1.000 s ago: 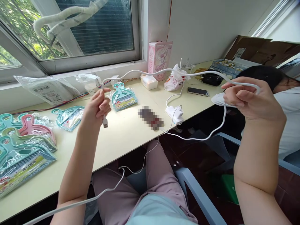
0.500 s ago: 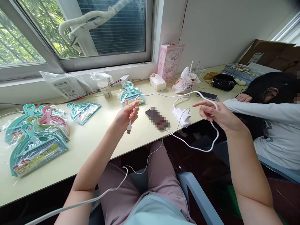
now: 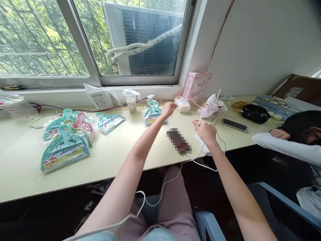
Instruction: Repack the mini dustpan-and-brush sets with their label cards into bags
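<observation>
My left hand (image 3: 168, 109) is closed in a pinch on a thin white charging cable, raised over the table before the tissue box. Closed around a white cable loop (image 3: 201, 117), my right hand (image 3: 206, 131) hovers above a white power strip (image 3: 200, 142), partly covering it. Between and below my hands lies a phone (image 3: 178, 140), its screen blurred out, with a white cable plug (image 3: 188, 155) at its near end. One white cable (image 3: 165, 184) runs off the table edge across my lap.
Bagged dustpan-and-brush sets (image 3: 66, 145) lie at left. A drink cup (image 3: 131, 103), tissue box (image 3: 183, 106), pink box (image 3: 197, 86) and white plastic bag (image 3: 213, 105) stand along the back. Another phone (image 3: 235, 125) and black case (image 3: 255, 113) are right, near a person's sleeve (image 3: 283, 149).
My left hand has moved right and away from me, toward the tissue box. My right hand has moved left and closed on the white cable. The view has swung left and up.
</observation>
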Demonstrator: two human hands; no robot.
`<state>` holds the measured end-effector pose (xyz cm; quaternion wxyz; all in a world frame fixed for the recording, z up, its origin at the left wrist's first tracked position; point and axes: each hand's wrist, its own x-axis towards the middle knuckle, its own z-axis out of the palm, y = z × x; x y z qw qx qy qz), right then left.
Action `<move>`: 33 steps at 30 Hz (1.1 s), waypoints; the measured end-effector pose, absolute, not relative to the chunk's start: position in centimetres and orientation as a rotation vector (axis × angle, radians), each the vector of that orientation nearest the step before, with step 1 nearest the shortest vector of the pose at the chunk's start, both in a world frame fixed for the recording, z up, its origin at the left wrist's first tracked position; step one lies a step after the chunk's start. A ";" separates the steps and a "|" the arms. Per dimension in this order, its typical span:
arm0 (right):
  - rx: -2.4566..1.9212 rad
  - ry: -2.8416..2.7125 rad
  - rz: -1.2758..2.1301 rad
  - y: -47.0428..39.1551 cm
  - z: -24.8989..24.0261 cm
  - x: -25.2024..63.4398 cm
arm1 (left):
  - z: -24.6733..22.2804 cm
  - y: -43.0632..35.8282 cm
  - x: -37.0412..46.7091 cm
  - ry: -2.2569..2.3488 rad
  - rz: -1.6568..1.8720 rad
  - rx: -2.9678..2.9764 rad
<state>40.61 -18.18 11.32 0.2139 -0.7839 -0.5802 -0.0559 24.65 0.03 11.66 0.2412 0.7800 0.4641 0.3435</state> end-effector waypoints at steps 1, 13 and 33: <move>-2.246 -1.624 -0.160 -17.5 10.8 40.4 | 10.9 0.4 25.1 1.289 0.898 2.117; -2.413 -1.773 -0.334 -13.6 8.1 38.8 | 5.8 0.0 15.3 1.424 1.117 1.963; -1.249 -2.214 0.576 -7.6 -0.3 10.8 | -1.0 -4.7 -11.6 2.412 1.185 1.519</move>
